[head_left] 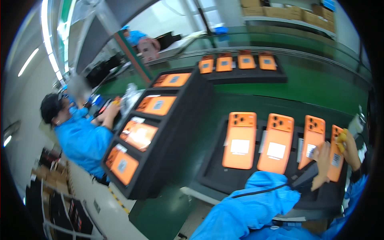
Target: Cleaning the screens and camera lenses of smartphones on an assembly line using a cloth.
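Several orange phones lie back up in a black foam tray [212, 172] in front of me. Each has a triple-lens camera block and a pale label. My right hand [351, 150], with yellow finger covers, is closed at the upper right edge of the rightmost phone [335, 160]. Beside that phone's left edge is my left hand [322, 164], fingers stretched out, partly over the third phone [314, 134]. A dark piece with a black cable [260, 192] sits at my left wrist; its kind is unclear. Farther left lie the first phone [239, 134] and the second phone [278, 138].
A tall stack of black trays [176, 132] with orange phones stands at my left. Another loaded tray [248, 78] rests on the green bench [312, 94] beyond. A blue-clad co-worker [82, 132] works at the left. Cardboard boxes [276, 13] sit on a far shelf.
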The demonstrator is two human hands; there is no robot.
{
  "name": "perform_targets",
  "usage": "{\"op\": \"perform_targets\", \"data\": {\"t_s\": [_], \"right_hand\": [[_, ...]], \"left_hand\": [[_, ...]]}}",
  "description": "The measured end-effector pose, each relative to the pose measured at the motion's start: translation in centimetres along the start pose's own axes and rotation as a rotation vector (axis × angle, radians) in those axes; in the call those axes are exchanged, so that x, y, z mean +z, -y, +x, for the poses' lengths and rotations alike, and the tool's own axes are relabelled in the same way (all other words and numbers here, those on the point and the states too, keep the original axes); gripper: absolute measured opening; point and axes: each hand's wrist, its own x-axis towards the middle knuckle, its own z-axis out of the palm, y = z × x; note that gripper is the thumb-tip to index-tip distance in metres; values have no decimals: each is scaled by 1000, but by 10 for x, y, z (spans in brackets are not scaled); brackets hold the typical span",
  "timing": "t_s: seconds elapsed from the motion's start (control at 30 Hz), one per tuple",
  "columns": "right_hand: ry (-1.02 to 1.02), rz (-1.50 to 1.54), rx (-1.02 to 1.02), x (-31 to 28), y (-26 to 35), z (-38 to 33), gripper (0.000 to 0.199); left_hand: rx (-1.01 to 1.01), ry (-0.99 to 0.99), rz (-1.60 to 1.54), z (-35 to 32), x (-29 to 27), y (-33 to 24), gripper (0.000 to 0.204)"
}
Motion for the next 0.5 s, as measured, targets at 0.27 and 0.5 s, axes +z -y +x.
{"op": "perform_targets", "data": {"t_s": [0.27, 0.5], "right_hand": [[-115, 123, 110, -22, 17, 57, 9], [-89, -87, 12, -9, -6, 43, 16]], "left_hand": [[108, 404, -192, 24, -136, 52, 81], [232, 515, -119, 37, -124, 29, 75]]}}
